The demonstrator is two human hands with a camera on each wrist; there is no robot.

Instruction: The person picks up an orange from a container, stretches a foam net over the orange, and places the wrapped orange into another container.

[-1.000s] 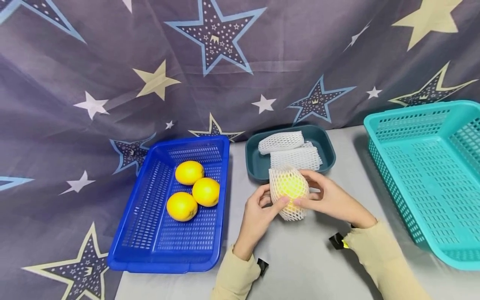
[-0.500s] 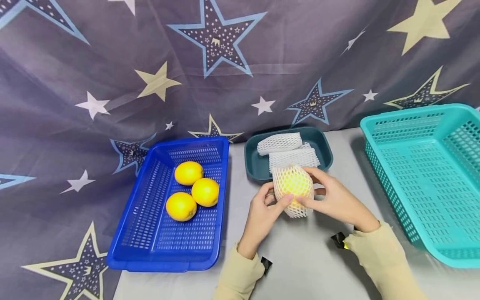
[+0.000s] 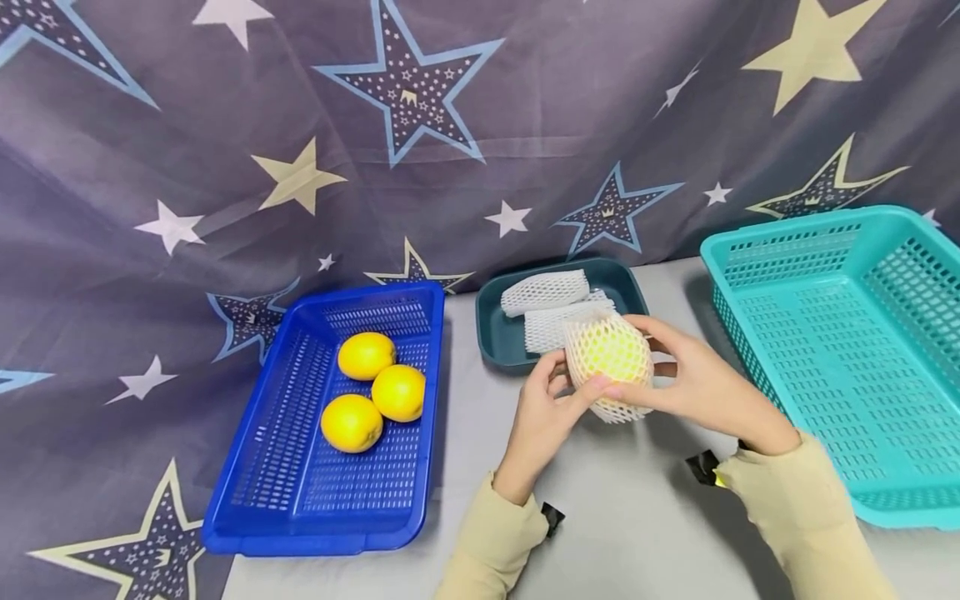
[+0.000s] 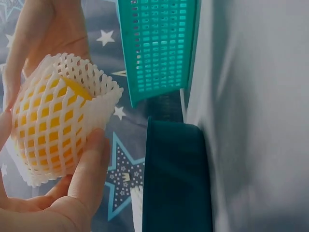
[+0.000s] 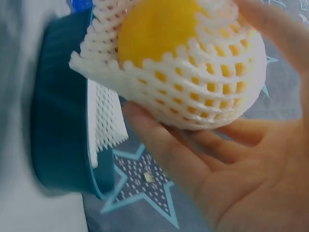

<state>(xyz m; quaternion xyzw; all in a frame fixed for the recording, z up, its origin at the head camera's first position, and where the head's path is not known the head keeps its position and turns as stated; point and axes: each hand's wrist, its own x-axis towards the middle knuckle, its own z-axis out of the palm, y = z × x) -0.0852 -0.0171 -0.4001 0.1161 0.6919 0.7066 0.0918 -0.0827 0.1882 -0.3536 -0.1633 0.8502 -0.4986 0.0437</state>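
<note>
An orange (image 3: 611,354) sits inside a white foam net sleeve (image 4: 50,128) and is held above the table between both hands. My left hand (image 3: 542,417) grips it from the left, thumb at the front. From the right, my right hand (image 3: 701,383) holds it with the thumb in front and fingers behind. In the right wrist view, bare orange peel (image 5: 157,31) shows at the sleeve's open end. Just behind the hands, a dark teal tray (image 3: 495,337) holds two white foam net sleeves, one partly covered by the held fruit.
At the left stands a blue basket (image 3: 251,450) with three oranges (image 3: 351,423) in it. A turquoise basket (image 3: 825,367) stands at the right, near the right forearm. Behind the table hangs a star-patterned cloth (image 3: 442,192).
Both hands have moved to the right with the netted orange, away from the blue basket. The head view has shifted slightly. The grip looks about the same.
</note>
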